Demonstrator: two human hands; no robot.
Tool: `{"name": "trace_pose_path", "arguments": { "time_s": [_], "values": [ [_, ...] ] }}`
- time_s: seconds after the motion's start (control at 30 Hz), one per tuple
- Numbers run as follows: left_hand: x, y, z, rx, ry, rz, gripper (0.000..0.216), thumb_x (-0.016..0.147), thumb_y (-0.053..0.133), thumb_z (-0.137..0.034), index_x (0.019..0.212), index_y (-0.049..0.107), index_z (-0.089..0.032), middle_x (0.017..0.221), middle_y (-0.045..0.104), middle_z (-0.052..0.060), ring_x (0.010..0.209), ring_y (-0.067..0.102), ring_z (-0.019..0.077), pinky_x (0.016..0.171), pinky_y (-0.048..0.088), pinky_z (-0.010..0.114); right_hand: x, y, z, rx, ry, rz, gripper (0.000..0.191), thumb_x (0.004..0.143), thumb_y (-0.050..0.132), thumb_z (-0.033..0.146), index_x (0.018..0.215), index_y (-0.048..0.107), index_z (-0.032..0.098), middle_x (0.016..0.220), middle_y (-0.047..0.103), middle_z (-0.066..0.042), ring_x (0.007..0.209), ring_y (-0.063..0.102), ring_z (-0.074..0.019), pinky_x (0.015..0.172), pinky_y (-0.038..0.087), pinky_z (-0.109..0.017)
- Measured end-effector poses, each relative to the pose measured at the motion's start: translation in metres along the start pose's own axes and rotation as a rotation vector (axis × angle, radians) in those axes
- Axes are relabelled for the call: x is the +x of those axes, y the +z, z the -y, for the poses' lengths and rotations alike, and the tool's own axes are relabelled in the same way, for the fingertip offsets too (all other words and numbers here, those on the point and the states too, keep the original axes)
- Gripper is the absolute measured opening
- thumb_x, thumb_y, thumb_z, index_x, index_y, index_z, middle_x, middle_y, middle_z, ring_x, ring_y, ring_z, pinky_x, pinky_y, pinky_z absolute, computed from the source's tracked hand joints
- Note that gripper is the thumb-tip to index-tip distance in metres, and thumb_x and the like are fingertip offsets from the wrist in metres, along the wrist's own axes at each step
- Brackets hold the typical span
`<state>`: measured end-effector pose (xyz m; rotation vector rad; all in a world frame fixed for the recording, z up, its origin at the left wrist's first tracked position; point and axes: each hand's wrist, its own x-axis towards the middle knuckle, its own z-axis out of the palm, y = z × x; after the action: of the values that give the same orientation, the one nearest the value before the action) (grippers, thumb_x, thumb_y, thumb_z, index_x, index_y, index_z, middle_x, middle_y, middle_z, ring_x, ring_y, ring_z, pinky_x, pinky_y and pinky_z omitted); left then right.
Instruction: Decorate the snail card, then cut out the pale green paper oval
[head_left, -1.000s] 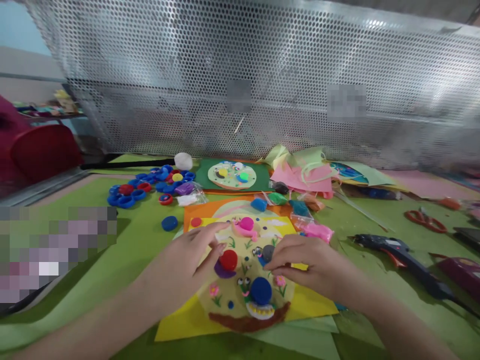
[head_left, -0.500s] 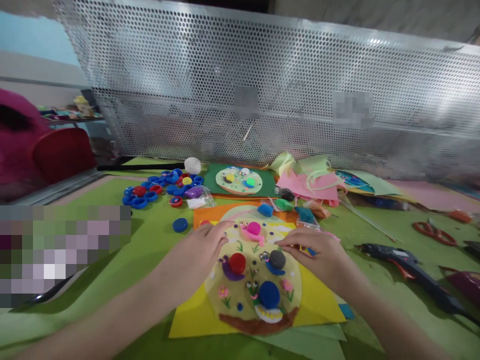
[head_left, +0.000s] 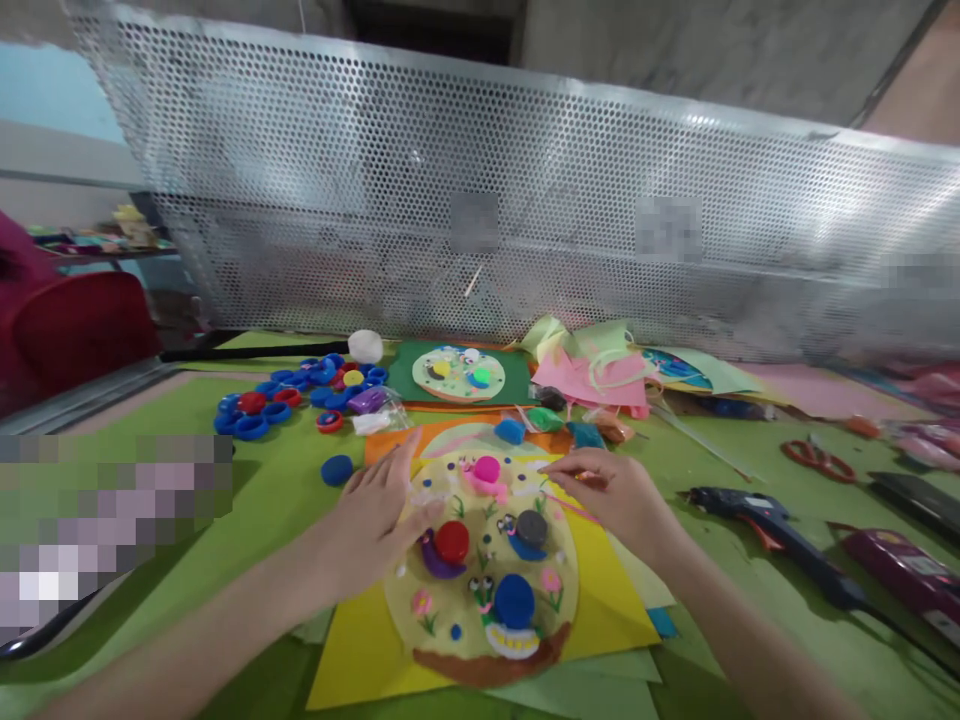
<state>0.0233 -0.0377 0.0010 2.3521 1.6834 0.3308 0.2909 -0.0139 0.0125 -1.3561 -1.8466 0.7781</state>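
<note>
A round cream craft picture [head_left: 484,560] lies on a yellow sheet [head_left: 360,640]. Bottle caps form snail shells on it: a red cap [head_left: 452,543], a grey cap [head_left: 532,527], a blue cap [head_left: 514,600] and a pink shell [head_left: 487,469], with clay bodies. My left hand [head_left: 375,515] rests over the picture's left edge, fingers stretched and thumb apart, holding nothing. At the upper right edge, my right hand [head_left: 604,490] pinches its thumb and index finger together. Whatever is between those fingertips is too small to make out. A thin pink strip shows beneath that hand.
Loose bottle caps [head_left: 251,425] are heaped at the back left, near bags of coloured clay [head_left: 510,430]. Another snail picture [head_left: 457,375] lies behind. On the right are a glue gun [head_left: 772,530] and red-handled scissors [head_left: 817,460]. A perforated metal panel [head_left: 420,200] stands behind.
My left hand has opened, with its fingers now spread out flatter at the picture's left edge. My right hand keeps its pinch near the upper right edge. The whole view has shifted slightly.
</note>
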Motion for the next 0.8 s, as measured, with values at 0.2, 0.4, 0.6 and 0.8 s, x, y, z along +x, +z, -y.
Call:
{"name": "trace_pose_path", "arguments": {
  "time_s": [0.2,0.4,0.6,0.8],
  "values": [
    [0.006,0.005,0.017,-0.029,0.119,0.080,0.087,0.074,0.050,-0.059,0.140,0.014,-0.016,0.146,0.026,0.019,0.132,0.021,0.0384,0.103,0.017,0.061,0.005,0.000,-0.009,0.171,0.196,0.091,0.019,0.070,0.060,0.030,0.072,0.070,0.014,0.063,0.065,-0.002,0.053,0.059,-0.0128,0.055,0.052,-0.026],
    [0.008,0.010,0.025,-0.057,0.176,0.027,0.065,0.086,0.029,-0.055,0.140,0.016,-0.021,0.145,0.032,0.014,0.133,0.026,0.0304,0.105,0.012,0.057,0.008,-0.008,-0.006,0.210,0.157,-0.017,0.015,0.069,0.063,0.031,0.071,0.069,0.017,0.073,0.068,-0.004,0.076,0.064,-0.0200,0.074,0.051,-0.032],
    [0.008,0.019,0.023,-0.059,0.156,-0.090,0.064,0.085,0.021,-0.059,0.138,0.019,-0.022,0.141,0.041,0.013,0.125,0.039,0.0294,0.103,0.015,0.057,-0.001,-0.005,-0.003,0.296,0.174,0.124,0.021,0.070,0.064,0.036,0.076,0.070,0.016,0.072,0.069,-0.004,0.071,0.065,-0.0171,0.065,0.054,-0.029],
    [0.006,0.021,0.019,-0.045,0.129,-0.158,0.060,0.086,0.021,-0.057,0.136,0.025,-0.023,0.136,0.048,0.009,0.122,0.043,0.0272,0.102,0.021,0.056,0.001,-0.008,-0.002,0.272,0.193,0.124,0.017,0.072,0.062,0.031,0.075,0.069,0.015,0.072,0.069,-0.004,0.070,0.064,-0.0158,0.062,0.051,-0.026]
  ]
}}
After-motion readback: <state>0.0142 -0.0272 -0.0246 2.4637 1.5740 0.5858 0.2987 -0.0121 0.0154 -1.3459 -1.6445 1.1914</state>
